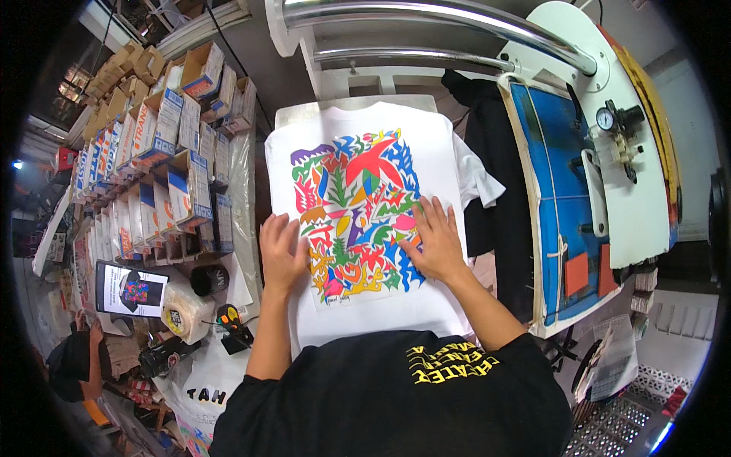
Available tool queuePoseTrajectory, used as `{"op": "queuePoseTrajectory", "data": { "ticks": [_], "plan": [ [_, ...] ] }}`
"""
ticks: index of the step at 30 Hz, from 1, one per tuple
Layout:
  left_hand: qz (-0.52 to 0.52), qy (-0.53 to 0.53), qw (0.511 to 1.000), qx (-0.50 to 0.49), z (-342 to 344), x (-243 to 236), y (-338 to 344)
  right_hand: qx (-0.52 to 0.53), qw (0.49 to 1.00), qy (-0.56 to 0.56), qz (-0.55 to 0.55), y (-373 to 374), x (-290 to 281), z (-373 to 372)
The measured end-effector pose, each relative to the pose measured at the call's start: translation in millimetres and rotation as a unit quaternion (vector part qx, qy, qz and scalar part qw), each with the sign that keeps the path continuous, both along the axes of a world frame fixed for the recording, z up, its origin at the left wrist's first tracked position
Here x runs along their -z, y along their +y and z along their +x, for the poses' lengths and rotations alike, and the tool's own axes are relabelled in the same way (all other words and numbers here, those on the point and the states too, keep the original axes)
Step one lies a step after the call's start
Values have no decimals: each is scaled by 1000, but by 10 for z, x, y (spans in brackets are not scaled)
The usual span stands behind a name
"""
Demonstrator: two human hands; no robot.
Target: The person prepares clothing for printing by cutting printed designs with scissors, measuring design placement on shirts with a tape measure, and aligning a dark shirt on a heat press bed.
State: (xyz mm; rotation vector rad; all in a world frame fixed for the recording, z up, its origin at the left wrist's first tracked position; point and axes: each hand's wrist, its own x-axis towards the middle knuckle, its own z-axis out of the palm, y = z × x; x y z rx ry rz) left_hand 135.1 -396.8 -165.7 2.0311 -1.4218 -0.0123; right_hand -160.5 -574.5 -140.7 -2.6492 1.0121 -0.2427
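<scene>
A white T-shirt [365,118] is spread flat over a pale board [304,113] in front of me. Across its chest lies a clear sheet with a colourful cut-shape print [362,217] of leaves, birds and waves. My left hand [283,253] rests on the shirt at the print's left edge, fingers apart and palm down. My right hand [438,242] lies on the print's right edge, its fingers spread and touching the sheet. Neither hand grips anything. The shirt's white sleeve [483,183] hangs off the board to the right.
Stacked cartons [160,133] fill the left side. Near them are a propped tablet [129,288], a tape roll [183,316] and a dark mug [209,280]. A press with metal bars [442,23], a gauge [605,118] and a blue pad [560,198] stands beyond and right. Another person's arm [93,362] shows at lower left.
</scene>
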Motion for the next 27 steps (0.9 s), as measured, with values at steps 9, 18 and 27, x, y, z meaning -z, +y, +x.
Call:
{"op": "queuePoseTrajectory", "data": {
  "ticks": [9, 18, 27],
  "plan": [
    [81, -27, 996, 32, -170, -35, 162, 53, 997, -19, -52, 206, 107, -179],
    [55, -40, 997, 24, -400, -58, 343, 89, 995, 24, -47, 384, 168, -437],
    [17, -43, 998, 31, -424, -29, 393, 79, 994, -65, -49, 353, 194, -490]
  ]
}}
